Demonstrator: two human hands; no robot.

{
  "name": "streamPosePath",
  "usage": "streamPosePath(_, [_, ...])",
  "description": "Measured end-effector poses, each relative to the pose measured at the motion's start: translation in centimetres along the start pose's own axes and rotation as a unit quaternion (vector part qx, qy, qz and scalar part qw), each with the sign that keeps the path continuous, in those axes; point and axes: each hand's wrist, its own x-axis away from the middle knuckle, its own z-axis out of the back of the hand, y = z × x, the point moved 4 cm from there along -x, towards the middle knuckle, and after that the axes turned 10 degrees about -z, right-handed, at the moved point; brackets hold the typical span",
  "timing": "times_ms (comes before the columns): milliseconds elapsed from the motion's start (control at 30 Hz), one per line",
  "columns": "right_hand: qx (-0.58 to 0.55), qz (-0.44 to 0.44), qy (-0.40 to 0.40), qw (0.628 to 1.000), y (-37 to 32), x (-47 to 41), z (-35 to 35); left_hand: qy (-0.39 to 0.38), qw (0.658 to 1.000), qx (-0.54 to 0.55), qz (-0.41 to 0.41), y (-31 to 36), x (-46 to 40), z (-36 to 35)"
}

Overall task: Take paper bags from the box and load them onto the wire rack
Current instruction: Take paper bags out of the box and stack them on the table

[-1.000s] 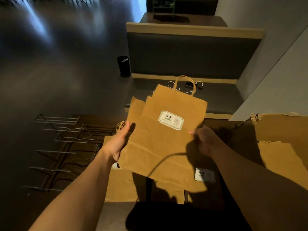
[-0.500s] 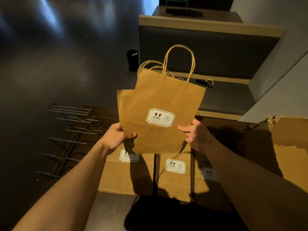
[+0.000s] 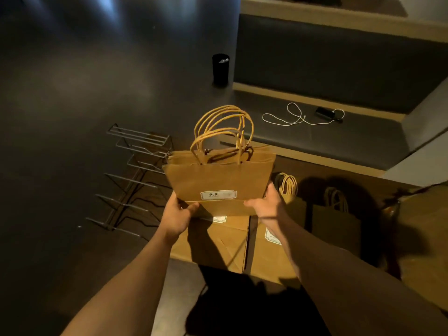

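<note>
A dark surface (image 3: 72,132) fills the frame's left and centre, bearing a wire rack (image 3: 135,175) at centre left and flat paper bags (image 3: 218,243) at lower centre. A black cup (image 3: 220,69) stands at upper centre, by a bench (image 3: 339,141) carrying a white cable (image 3: 288,117).

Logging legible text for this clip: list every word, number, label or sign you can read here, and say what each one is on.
"9.9": white label on the front brown paper bag of the bundle gripped by the left hand and right hand.
Small print under it: too blurred to read.
White labels on the flat brown paper bags below: partly hidden, unreadable.
</note>
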Motion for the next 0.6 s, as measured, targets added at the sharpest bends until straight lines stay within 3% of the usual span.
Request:
streamPosePath(133, [0.034,0.004,0.037,0.999,-0.3,-0.1,0.2,0.003,0.998,-0.067,0.008,-0.6,-0.7,-0.3])
streamPosePath(333, [0.058,-0.022,0.018,0.998,-1.7,-0.5,-0.2,0.015,0.991,-0.118,-0.058,2.8,-1.7,-0.5])
streamPosePath(433, [0.032,-0.027,0.049,0.998,-1.2,-0.4,-0.3,0.023,0.981,-0.171,-0.087,3.2,-1.3,-0.3])
streamPosePath(600, [0.045,-0.075,0.122,0.989,3.1,-0.7,-1.7,0.022,0.962,-0.268,-0.044,0.0,-0.8,-0.4])
